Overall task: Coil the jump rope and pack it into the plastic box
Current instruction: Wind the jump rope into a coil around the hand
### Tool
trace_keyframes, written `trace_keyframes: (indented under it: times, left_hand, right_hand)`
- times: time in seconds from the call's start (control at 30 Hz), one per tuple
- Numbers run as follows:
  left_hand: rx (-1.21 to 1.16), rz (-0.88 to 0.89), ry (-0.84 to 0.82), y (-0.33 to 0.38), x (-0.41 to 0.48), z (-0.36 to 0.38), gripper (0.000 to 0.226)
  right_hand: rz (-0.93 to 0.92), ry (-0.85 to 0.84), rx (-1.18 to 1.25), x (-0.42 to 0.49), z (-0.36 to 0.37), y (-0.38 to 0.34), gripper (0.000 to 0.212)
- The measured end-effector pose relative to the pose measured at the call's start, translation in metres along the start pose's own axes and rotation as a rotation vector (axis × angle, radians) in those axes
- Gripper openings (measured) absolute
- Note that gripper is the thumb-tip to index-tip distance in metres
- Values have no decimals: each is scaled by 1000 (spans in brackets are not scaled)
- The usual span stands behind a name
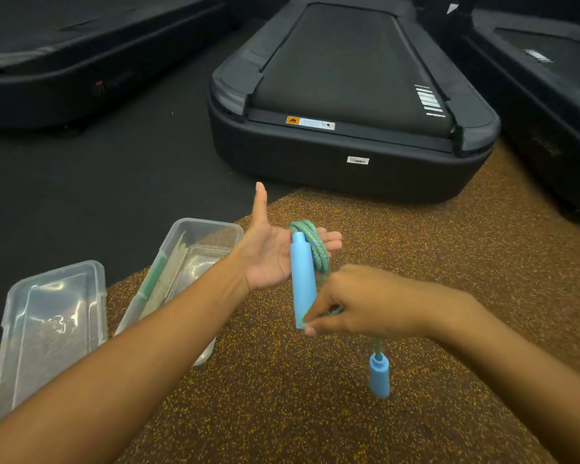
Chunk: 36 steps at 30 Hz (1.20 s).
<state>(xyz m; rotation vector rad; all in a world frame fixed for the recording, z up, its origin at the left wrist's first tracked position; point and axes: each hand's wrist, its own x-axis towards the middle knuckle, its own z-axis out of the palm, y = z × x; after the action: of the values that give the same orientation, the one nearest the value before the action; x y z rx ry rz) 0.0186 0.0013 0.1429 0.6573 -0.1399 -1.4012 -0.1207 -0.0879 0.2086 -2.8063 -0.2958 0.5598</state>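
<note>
My left hand (265,249) is held palm up with the thumb raised. One blue handle (302,283) of the jump rope lies across its fingers. Loops of the green-and-blue rope (315,246) wrap around those fingers beside the handle. My right hand (359,303) pinches the rope just below the handle's lower end. From it the rope hangs down to the second blue handle (379,376), which dangles above the floor. The clear plastic box (178,262) stands open on the floor at the left. Its lid (51,329) lies beside it, nearer to me.
The floor under my hands is brown speckled rubber matting (416,229), with black flooring to the left. A dark treadmill (349,105) stands just beyond my hands. Others flank it at far left (81,61) and far right (549,78).
</note>
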Motion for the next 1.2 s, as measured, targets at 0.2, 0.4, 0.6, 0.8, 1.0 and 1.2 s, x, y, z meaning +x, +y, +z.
trace_keyframes:
  times: [0.2,0.4,0.6,0.8,1.0,1.2]
  left_hand:
    - [-18,13,14,3,-4,3,122]
    - [130,53,65,-1,-7,10,77]
    - [180,112,96,-2,-8,22,26]
    - [273,81,60,-4,-9,28,25]
    - [323,43,0,-7,-9,31,27]
    - [341,63,-2,1,-12,26,27]
  right_hand:
    - [-7,-50,-2,1,1,-6,28]
    - [69,-170,38,-2,-1,9,20]
    - [262,-476,223,-2,16,21,18]
    - [417,-71,-27,12,14,56,30]
    - [101,336,710,29,12,68,71]
    - [74,348,968,41,23,61,37]
